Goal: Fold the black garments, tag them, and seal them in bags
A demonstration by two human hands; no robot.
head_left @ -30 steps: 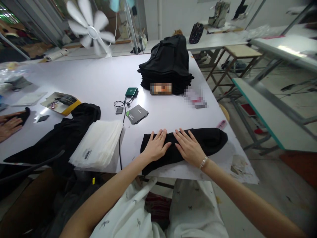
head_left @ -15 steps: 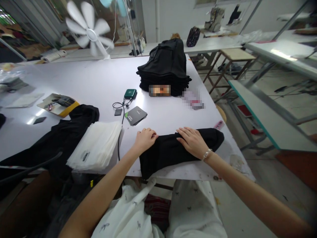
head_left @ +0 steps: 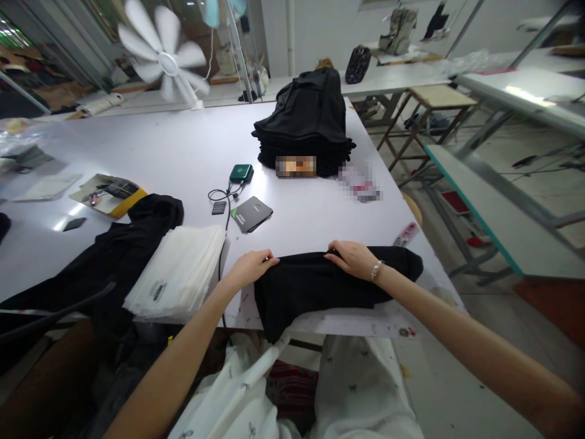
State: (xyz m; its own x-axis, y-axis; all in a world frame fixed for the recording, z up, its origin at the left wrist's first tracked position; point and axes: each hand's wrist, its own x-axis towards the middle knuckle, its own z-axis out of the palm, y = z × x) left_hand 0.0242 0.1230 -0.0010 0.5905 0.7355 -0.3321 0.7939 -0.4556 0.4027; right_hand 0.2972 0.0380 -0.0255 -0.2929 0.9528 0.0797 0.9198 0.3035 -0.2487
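A folded black garment (head_left: 311,283) lies along the near edge of the table, its left end hanging slightly over the edge. My left hand (head_left: 253,266) pinches its upper left corner between thumb and fingers. Farther right, my right hand (head_left: 353,258) grips the same upper edge, fingers curled over the cloth. Just beyond the garment's right end is a small pink-handled tool (head_left: 406,234), probably thread snips. A stack of white plastic bags (head_left: 180,271) sits to the left of my left hand.
A tall pile of black garments (head_left: 306,116) stands at the back. Nearer are a green device with a cable (head_left: 241,173), a dark card packet (head_left: 252,214) and a yellow-edged box (head_left: 109,195). Another black garment (head_left: 109,250) lies left. A white fan (head_left: 167,63) spins behind.
Both hands have closed on the garment's upper edge and drawn it slightly toward me. My left hand has shifted a little left, and the pink-handled tool is more exposed.
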